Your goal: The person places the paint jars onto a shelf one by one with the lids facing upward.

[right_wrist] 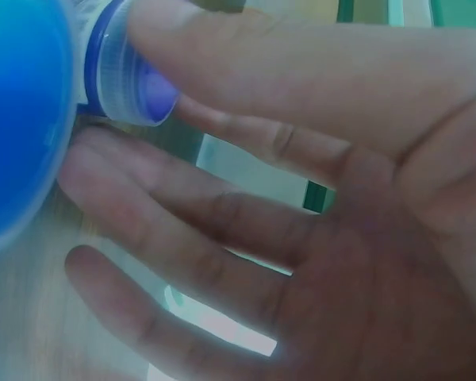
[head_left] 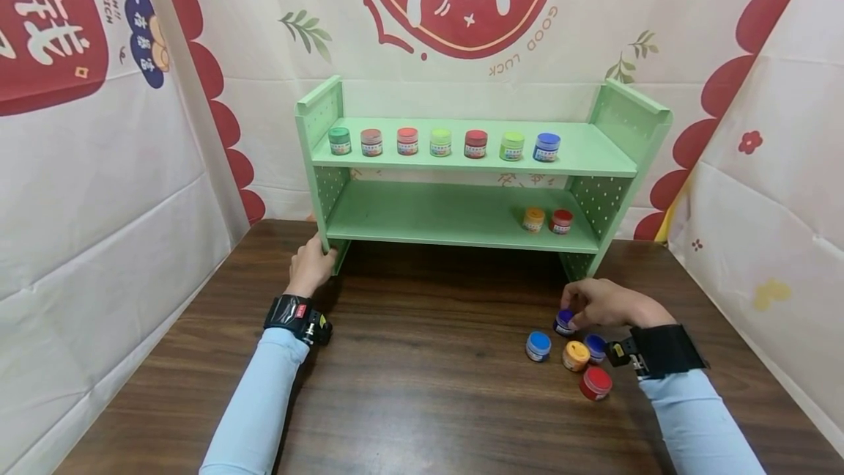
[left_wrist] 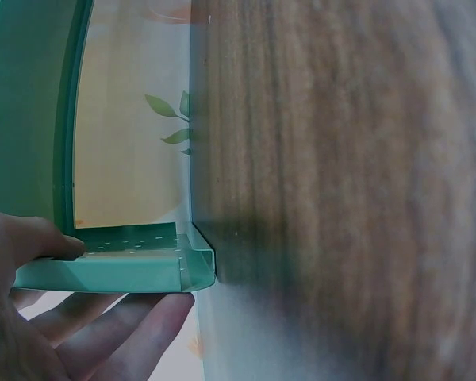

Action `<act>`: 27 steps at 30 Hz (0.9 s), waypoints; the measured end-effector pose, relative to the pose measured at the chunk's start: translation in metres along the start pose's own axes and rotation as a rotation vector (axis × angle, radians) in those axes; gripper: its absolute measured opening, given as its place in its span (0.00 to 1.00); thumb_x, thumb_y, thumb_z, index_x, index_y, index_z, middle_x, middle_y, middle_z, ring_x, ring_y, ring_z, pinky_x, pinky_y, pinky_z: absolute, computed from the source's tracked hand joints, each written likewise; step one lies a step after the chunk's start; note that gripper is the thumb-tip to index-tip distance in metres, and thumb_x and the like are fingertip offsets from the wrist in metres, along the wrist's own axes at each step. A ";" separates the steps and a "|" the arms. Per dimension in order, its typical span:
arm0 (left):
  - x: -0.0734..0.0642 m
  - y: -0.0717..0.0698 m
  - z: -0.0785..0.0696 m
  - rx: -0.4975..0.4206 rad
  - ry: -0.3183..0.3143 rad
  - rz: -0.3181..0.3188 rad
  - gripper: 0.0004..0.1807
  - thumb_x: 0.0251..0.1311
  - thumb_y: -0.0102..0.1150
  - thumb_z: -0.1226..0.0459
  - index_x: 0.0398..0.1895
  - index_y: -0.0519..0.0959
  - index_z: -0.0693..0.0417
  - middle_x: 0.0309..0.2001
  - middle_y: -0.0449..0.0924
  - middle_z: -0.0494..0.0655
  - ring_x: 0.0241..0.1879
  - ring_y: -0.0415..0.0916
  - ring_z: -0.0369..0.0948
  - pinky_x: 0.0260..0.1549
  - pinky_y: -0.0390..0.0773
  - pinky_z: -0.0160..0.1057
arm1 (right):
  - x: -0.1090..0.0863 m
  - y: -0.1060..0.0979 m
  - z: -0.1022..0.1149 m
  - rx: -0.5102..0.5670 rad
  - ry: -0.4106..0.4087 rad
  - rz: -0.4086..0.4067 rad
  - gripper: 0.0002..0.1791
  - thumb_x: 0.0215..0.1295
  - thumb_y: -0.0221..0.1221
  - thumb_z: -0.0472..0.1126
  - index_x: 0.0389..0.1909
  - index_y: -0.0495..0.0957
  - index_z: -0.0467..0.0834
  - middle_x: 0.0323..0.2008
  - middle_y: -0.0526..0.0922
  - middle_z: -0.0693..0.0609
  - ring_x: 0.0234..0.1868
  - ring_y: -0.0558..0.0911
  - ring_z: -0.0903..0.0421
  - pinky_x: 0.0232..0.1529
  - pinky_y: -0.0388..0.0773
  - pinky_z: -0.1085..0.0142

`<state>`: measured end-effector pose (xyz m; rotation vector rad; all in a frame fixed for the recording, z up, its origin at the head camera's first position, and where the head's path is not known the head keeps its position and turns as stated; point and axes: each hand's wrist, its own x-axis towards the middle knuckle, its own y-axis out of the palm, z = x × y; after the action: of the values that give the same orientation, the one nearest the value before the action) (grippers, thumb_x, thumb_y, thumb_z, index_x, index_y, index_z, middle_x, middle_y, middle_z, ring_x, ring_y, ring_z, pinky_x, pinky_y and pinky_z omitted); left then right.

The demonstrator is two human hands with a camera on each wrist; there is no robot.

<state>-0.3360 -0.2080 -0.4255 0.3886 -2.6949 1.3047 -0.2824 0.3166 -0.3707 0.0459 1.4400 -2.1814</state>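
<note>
My left hand grips the lower front end of the left side panel of a green two-tier shelf. In the left wrist view, the thumb lies on one face of that panel and the fingers on the other. On the right, my right hand pinches a small dark blue paint jar between thumb and index finger, close over the table. The right wrist view shows its ribbed clear lid at the thumb, the other fingers stretched out below. A large blurred blue lid fills the left edge there.
Near the right hand stand a light blue jar, an orange jar, another dark blue jar and a red jar. Several jars line the upper tier; an orange and a red one stand on the lower.
</note>
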 end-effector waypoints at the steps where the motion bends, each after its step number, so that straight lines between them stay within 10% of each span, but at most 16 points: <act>1: 0.000 0.000 0.000 0.002 -0.001 0.001 0.07 0.71 0.52 0.58 0.40 0.69 0.50 0.28 0.68 0.51 0.35 0.72 0.54 0.30 0.69 0.49 | 0.000 0.000 0.000 -0.002 -0.005 -0.004 0.15 0.61 0.70 0.35 0.47 0.79 0.41 0.40 0.82 0.46 0.40 0.78 0.52 0.40 0.78 0.58; 27: 0.001 0.001 0.001 0.000 -0.006 0.009 0.07 0.72 0.52 0.58 0.41 0.69 0.51 0.27 0.68 0.50 0.32 0.72 0.53 0.28 0.68 0.47 | 0.004 0.003 0.001 -0.013 -0.049 -0.040 0.14 0.62 0.70 0.36 0.47 0.79 0.41 0.37 0.82 0.49 0.37 0.77 0.53 0.39 0.77 0.60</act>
<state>-0.3371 -0.2082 -0.4262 0.3823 -2.7049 1.3074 -0.2838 0.3136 -0.3743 -0.0416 1.4396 -2.1897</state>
